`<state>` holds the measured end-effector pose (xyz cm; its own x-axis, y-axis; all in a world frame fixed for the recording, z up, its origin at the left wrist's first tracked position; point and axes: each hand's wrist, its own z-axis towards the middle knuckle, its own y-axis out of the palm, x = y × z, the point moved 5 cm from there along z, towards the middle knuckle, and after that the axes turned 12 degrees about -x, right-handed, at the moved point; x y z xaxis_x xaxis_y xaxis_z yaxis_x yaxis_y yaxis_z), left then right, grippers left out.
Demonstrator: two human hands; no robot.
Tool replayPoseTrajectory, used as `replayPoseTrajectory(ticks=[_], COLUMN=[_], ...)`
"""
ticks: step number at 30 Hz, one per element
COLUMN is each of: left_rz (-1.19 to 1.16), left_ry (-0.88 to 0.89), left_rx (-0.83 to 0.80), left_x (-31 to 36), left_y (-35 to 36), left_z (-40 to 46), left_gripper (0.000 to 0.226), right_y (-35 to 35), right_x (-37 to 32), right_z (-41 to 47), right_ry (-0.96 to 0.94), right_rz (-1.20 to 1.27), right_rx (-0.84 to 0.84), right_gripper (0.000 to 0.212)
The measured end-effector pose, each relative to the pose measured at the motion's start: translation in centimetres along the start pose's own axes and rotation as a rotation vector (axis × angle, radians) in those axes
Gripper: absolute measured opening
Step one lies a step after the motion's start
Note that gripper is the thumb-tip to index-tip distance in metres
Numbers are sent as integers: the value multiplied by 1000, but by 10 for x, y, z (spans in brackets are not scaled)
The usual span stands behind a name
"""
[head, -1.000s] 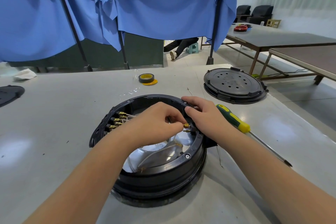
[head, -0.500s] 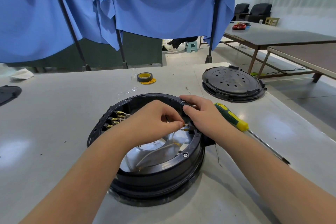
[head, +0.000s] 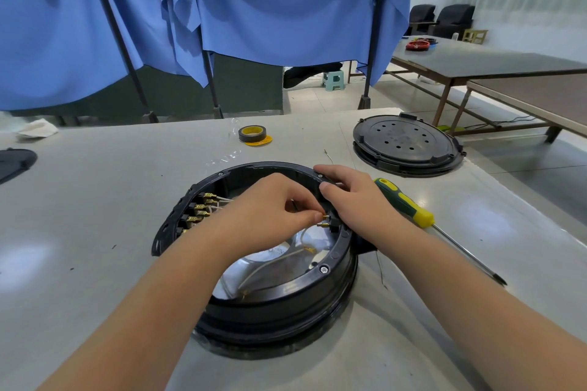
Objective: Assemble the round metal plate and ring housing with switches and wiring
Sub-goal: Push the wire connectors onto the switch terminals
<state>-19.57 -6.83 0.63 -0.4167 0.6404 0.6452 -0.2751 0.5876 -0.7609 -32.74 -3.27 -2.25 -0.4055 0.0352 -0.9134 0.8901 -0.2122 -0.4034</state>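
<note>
Housing: black ring housing [head: 279, 292] sits on the grey table [head: 95, 232], just in front of the person, open side up.
Metal plate: shiny round plate [head: 273, 259] lies inside the ring, at its bottom, with pale wires [head: 270, 263] curling across it.
Left-side switches: a row of black switches with brass terminals [head: 198, 209] is set into the ring's left inner wall; thin white wires run from them toward the middle.
Right-side switch: a small black switch [head: 333, 223] sits at the ring's right inner wall, with two brass prongs pointing inward.
Left hand: the left hand [head: 270, 209] reaches over the ring's opening, fingers curled, thumb and forefinger pinched together right at the upper brass prong of that switch. Whether they hold a wire end I cannot tell.
Right hand: the right hand [head: 355, 200] rests on the ring's right rim, fingers curled over the edge beside the small switch, thumb pressed against the rim's inner side.
Screwdriver: a green and yellow screwdriver [head: 409, 209] lies on the table just right of the right hand, shaft pointing toward the near right.
Cover: a black round cover with holes [head: 406, 143] lies further back on the right.
Tape: a roll of tape [head: 252, 133] stands behind the ring, well apart from it.
</note>
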Motion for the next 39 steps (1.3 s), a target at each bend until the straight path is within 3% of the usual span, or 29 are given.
replayPoseTrajectory(ticks=[39], left_rz=[178], left_ry=[115], left_rx=[89], left_x=[19], left_y=[1], left_z=[-1], left_gripper=[13], right_y=[2], right_x=[-5], right_z=[1], right_ry=[-19], right_rz=[-68], right_rx=[6], right_gripper=[38])
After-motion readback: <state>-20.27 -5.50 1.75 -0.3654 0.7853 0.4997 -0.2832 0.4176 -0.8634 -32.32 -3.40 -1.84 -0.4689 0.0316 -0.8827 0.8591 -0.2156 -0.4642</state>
